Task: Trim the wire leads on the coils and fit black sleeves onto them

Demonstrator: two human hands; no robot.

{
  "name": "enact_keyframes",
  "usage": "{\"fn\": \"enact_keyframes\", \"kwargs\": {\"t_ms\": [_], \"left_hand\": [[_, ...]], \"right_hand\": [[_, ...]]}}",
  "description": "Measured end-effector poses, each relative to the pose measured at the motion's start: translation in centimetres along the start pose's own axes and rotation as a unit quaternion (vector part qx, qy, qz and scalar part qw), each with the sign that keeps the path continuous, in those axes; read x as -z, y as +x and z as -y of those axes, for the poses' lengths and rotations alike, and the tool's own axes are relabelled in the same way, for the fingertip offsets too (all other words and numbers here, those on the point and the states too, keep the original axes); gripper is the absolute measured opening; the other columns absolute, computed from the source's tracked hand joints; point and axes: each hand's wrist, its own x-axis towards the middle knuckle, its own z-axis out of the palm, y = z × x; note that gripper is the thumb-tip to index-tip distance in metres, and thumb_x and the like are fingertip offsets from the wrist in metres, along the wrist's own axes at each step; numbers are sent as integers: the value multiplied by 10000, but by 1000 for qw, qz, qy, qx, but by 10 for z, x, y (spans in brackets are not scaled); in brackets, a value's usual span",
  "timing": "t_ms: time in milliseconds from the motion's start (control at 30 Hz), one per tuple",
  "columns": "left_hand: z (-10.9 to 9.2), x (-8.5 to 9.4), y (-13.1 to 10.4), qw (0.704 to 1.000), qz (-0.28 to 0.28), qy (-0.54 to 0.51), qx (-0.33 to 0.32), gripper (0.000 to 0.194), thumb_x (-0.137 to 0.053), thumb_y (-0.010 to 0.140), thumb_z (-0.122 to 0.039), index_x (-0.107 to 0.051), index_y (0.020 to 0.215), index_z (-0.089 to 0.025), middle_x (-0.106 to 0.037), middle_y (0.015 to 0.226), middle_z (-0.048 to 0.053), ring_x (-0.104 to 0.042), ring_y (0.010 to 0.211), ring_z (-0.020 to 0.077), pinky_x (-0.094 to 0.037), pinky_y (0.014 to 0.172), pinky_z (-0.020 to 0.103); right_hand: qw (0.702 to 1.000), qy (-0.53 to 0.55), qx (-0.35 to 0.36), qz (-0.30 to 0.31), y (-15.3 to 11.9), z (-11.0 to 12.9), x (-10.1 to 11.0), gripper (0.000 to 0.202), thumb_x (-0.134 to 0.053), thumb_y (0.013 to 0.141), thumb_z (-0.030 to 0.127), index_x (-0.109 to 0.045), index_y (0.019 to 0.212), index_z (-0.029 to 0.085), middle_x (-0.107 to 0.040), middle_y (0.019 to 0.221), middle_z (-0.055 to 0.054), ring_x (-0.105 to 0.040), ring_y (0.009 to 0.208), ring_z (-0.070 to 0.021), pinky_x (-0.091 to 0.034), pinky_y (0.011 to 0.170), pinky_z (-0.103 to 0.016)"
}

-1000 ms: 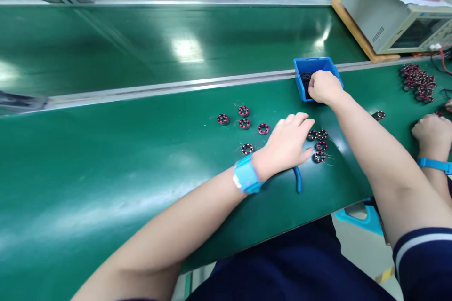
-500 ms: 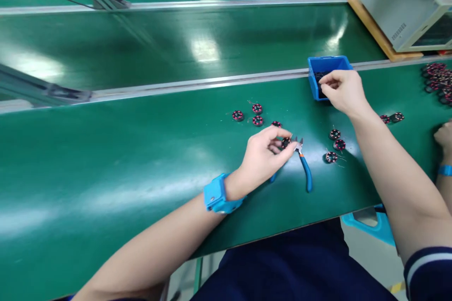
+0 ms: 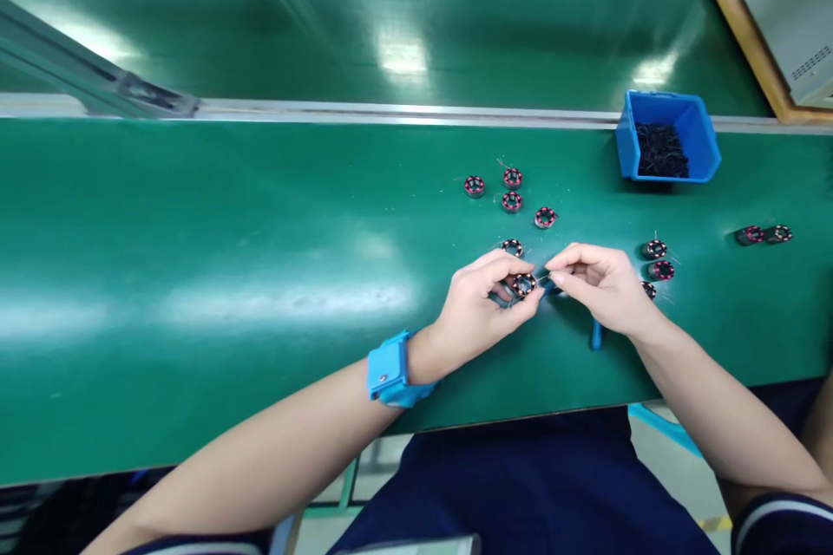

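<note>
My left hand is closed around a small ring-shaped wire-wound coil, held between thumb and fingers above the green table. Right beside it, my right hand pinches something thin and dark at the coil's wire end, too small to make out clearly. Under my right hand lie pliers, mostly hidden, with one blue handle showing. Another coil sits just behind my left hand. To the right of my right hand stand more coils, one partly covered by the hand.
A blue bin with many short black pieces stands at the back right. Several coils lie behind my hands, and two more at the right. A metal rail runs along the table's back. Someone's arm shows at the right edge.
My right hand has left the blue bin and come down beside my left hand, which still holds a coil. The view has shifted, so the bin and loose coils appear further right.
</note>
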Motion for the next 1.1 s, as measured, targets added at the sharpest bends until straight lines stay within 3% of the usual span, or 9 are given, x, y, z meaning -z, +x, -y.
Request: {"fn": "enact_keyframes", "kwargs": {"t_ms": [133,400,833,967,1100], "left_hand": [[4,-2,-2,999,-14,8,-36,175,-708,752,-194,-670,913,-139,-665,822,51,-615,650,104,-528,529,182],[5,-3,-2,998,-18,18,-58,166,-709,745,-164,-672,901,-120,-668,805,59,-607,628,99,-519,511,178],[6,-2,-2,996,-19,36,-85,173,-699,757,-164,-659,923,-136,-671,831,45,-604,626,88,-512,525,173],[7,-2,-2,996,-15,33,-82,194,-714,760,-191,-653,937,-141,-672,824,41,-608,635,94,-520,542,184],[6,-1,-3,997,-12,25,-74,201,-720,763,-210,-650,939,-142,-670,828,44,-616,647,99,-530,559,194]], "right_hand": [[1000,-2,-12,-29,-2,-1,0,118,-686,774,279,-681,833,177,-601,708,-8,-544,630,-113,-459,541,-243],[1000,-14,-5,-26,-2,-3,0,51,-642,787,197,-670,825,178,-583,700,-1,-531,616,-103,-436,512,-227],[996,-82,14,18,-7,-1,-4,102,-629,809,199,-661,900,165,-632,738,-19,-585,637,-114,-500,573,-248],[987,-147,51,28,-9,5,2,214,-626,818,176,-652,1030,159,-660,897,-63,-613,682,-121,-525,602,-263],[962,-241,120,52,-10,11,7,117,-566,875,153,-673,919,175,-648,827,-49,-572,667,-122,-480,612,-271]]}}
